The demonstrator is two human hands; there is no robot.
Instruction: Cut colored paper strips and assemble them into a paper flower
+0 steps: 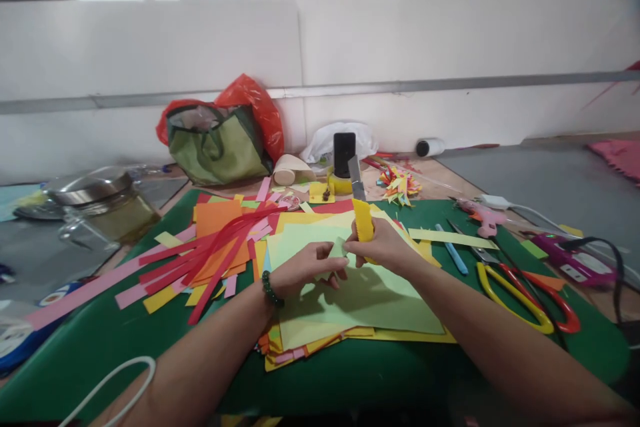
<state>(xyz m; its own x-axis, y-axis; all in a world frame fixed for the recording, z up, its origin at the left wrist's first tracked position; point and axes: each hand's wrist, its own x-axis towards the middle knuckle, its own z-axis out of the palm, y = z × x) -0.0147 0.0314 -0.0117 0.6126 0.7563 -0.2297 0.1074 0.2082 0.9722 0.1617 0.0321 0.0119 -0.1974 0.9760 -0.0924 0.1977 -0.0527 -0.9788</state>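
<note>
My right hand point(383, 245) is closed round a yellow utility knife point(362, 217) whose blade points up and away from me. My left hand point(306, 265) pinches a small piece of light green paper point(339, 250) between its fingers, right next to the right hand's fingertips. Both hands hover over a stack of coloured paper sheets point(350, 300), light green on top, lying on a green cutting mat point(100, 340). A dark bead bracelet point(270, 289) sits on my left wrist.
Red, pink, orange and yellow paper strips point(210, 250) fan out to the left. Two scissors point(525, 293), a blue pen point(454, 253) and a glue gun point(483, 217) lie right. A green bag point(217, 147), phone point(344, 152), tape roll and glass jar point(107, 207) stand behind.
</note>
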